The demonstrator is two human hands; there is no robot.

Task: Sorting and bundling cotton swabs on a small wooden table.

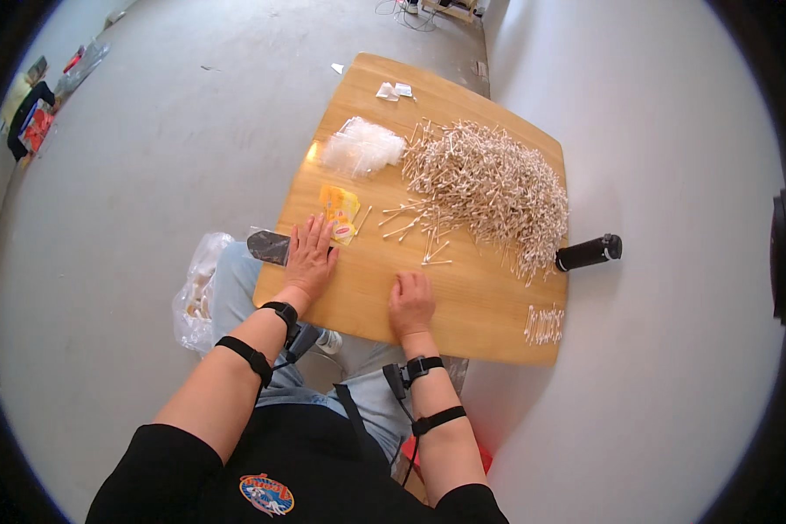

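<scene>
My left hand (310, 258) lies flat on the wooden table (358, 288), fingers spread. Its fingertips are beside some yellow printed packets (341, 210), and it covers part of a dark flat object (269, 247) that juts past the table's left edge; its kind is unclear. My right hand (411, 303) rests near the front edge with its fingers curled in and nothing visible in them. Ahead of it a few loose cotton swabs (432, 249) lie apart from a large heap of cotton swabs (489, 179). A single swab (363, 220) lies beside the yellow packets.
Clear plastic bags (362, 146) are piled on the table's far left half, with small clear packets (395, 91) beyond. A row of swabs (544, 325) lies at the near right corner. A black cylinder (589, 252) juts from the right edge toward the wall. A plastic bag (203, 293) hangs low at left.
</scene>
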